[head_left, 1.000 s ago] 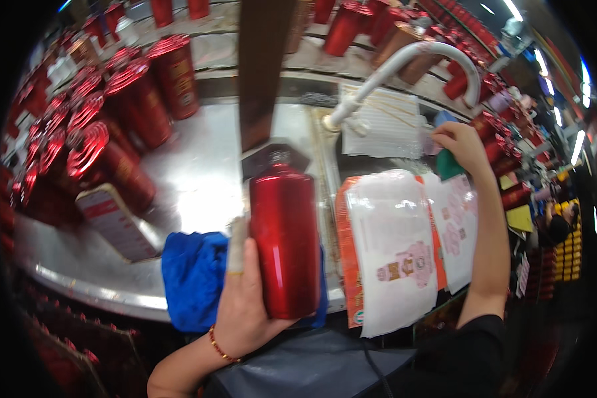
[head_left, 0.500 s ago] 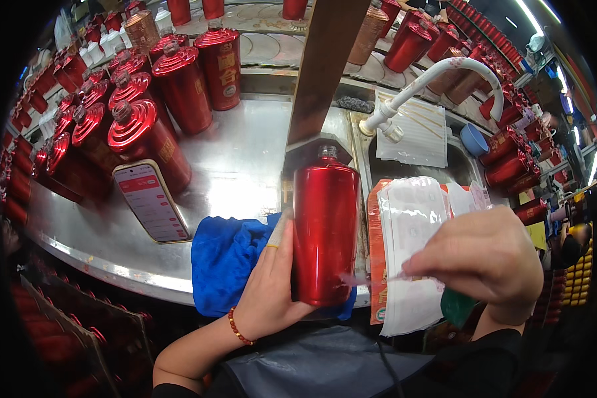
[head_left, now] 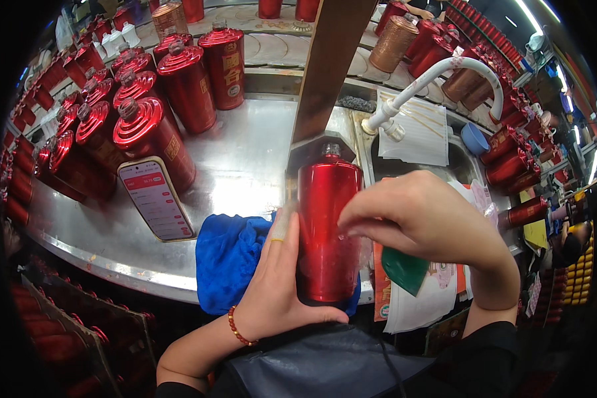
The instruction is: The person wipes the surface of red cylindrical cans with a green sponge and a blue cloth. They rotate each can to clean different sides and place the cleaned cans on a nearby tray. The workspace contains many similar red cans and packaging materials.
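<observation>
A glossy red bottle (head_left: 328, 225) with a clear glass neck lies tilted toward me over the counter edge. My left hand (head_left: 272, 272), wearing a bead bracelet and a pale finger cover, cradles it: the fingers lie along its left side, the thumb by its base. My right hand (head_left: 404, 212) is closed in a pinch at the bottle's right side, by a faint see-through film on the red surface. A flat green scraper (head_left: 406, 270) sticks out from under that hand and appears held in it. The pinched fingertips partly hide what is between them.
White sheets (head_left: 411, 305) lie right of the bottle on an orange-red packet. A blue cloth (head_left: 225, 259) and a phone (head_left: 156, 199) are at left, before several red bottles (head_left: 146, 136). Behind stand a post (head_left: 322, 73), white faucet (head_left: 438, 76), sink and blue bowl (head_left: 474, 139).
My right hand has moved left and up from above the white sheets to the bottle, bringing the green scraper along. The strip of film now lies at the bottle's side. Bottles on the belt behind have shifted.
</observation>
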A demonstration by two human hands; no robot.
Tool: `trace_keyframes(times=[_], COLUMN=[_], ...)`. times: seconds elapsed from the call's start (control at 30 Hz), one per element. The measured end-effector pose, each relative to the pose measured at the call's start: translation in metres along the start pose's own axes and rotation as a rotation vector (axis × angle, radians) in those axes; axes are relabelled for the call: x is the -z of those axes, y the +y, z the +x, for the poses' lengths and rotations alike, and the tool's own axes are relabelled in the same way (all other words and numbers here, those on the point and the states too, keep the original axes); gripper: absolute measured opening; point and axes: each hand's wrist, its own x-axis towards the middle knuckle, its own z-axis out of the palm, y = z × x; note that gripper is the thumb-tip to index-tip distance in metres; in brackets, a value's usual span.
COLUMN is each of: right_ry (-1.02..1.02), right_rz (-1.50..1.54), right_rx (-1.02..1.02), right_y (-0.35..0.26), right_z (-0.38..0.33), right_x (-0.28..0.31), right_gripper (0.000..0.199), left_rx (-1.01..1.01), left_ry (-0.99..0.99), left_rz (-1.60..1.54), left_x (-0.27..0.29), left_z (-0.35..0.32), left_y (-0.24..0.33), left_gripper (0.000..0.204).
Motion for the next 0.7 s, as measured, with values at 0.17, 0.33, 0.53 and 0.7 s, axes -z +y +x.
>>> trace_keyframes(times=[0.17, 0.33, 0.53, 0.7], right_ry=[0.105, 0.274, 0.48, 0.562], right_rz=[-0.098, -0.051, 0.206, 0.034], right_rx=[-0.045, -0.177, -0.237, -0.2], right_y=[0.008, 0.01, 0.037, 0.048], right_z=[0.009, 0.006, 0.018, 0.013], right_x=[-0.019, -0.032, -0.03, -0.032], right_gripper=[0.015, 0.018, 0.028, 0.014], left_rx=[0.112, 0.191, 0.189, 0.192], left_ry=[0.033, 0.084, 0.075, 0.07], left_rz=[-0.082, -0.161, -0.193, -0.172], left_x=[-0.006, -0.01, -0.01, -0.012], left_z=[0.005, 0.009, 0.01, 0.006], left_y=[-0.011, -0.013, -0.015, -0.016], left_gripper=[0.116, 0.084, 0.086, 0.087])
